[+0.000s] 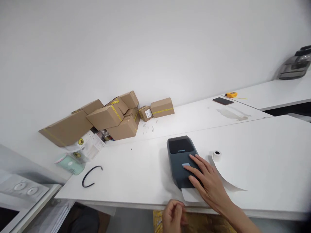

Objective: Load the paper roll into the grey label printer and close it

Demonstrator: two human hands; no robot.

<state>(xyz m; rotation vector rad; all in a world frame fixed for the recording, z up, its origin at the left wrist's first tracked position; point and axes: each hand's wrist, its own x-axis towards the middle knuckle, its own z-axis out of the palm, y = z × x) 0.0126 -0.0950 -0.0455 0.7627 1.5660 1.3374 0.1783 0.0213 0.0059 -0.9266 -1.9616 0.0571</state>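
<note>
A dark blue-grey label printer [179, 166] lies on the white table near its front edge, with a strip of white paper [191, 194] sticking out of its near end. My right hand [206, 178] rests on the printer, fingers spread, one fingertip at the light blue button [186, 165]. My left hand [173, 216] is curled closed just off the table's front edge, below the paper strip; I see nothing in it. To the right of the printer stands a small white paper roll [216, 156], its loose tail [229, 185] running toward me, partly behind my right hand.
Several cardboard boxes [107, 118] are piled against the wall at the left. A green cylindrical container [71, 164] and a black curved band [85, 178] lie nearer. A phone [223, 101] and yellow tape measure [231, 94] are at the back right, beyond them a clear container [294, 68].
</note>
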